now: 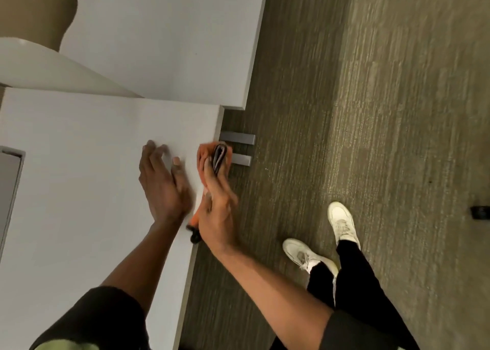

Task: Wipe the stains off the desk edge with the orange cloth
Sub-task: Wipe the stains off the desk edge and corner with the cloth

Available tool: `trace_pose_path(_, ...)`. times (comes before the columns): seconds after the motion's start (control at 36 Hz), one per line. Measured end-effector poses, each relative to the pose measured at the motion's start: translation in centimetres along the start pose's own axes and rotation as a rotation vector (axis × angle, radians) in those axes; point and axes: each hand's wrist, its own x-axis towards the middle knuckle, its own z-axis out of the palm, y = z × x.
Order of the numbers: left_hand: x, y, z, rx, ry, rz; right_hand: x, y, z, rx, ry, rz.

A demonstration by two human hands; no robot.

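1. The grey-green striped carpet floor (pixel 371 111) fills the right side. The person's two white shoes (pixel 342 222) stand on it, well apart from the desk.

2. The big flat white desk top (pixel 79 190) fills the left side. Its long right edge (pixel 209 190) runs down the middle of the view. This is the edge that needs wiping. I cannot see any stains on it; they are too small or hidden.

3. Two short grey metal bars (pixel 238 138) stick out from under the desk, just beside the cloth.

4. The left hand (pixel 161 182) lies flat on the desk top, near the edge. Its fingers are spread out and loose, and it holds nothing. It looks like it is steadying the person.

5. The right hand (pixel 217 211) is at the desk edge. Its fingers are curled tight around the orange cloth.

6. The soft orange cloth with a dark grey folded part (pixel 212 156) is bunched up. It is pressed against the desk edge, near the far corner.

7. What could go wrong: the cloth could slip off the thin edge if the hand pushes crooked. It could catch on the grey bars. The bunched cloth may also miss some spots, since only a small part touches the edge.
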Motion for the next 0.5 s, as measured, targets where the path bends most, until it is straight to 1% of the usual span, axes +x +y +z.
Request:
trace_pose_path(0.08,-0.1,-0.2,0.3,0.002,0.000,0.007,-2.6,1.0,0.1,-0.008,-0.042,-0.035)
trace_pose_path(0.14,-0.2,-0.5,0.4,0.001,-0.005,0.002,-2.0,1.2,0.1,-0.015,-0.040,-0.034)
trace_pose_path(0.31,-0.3,-0.5,0.5,-0.009,-0.012,-0.007,6.7,0.5,0.0,-0.042,0.092,-0.040)
trace_pose_path(0.39,-0.3,-0.4,0.4,-0.016,-0.018,-0.011,10.7,0.1,-0.5,-0.081,0.107,-0.041)
trace_pose_path(0.5,-0.3,-0.4,0.5,-0.016,-0.017,-0.017,10.3,-0.4,-0.8,-0.089,0.102,-0.042)
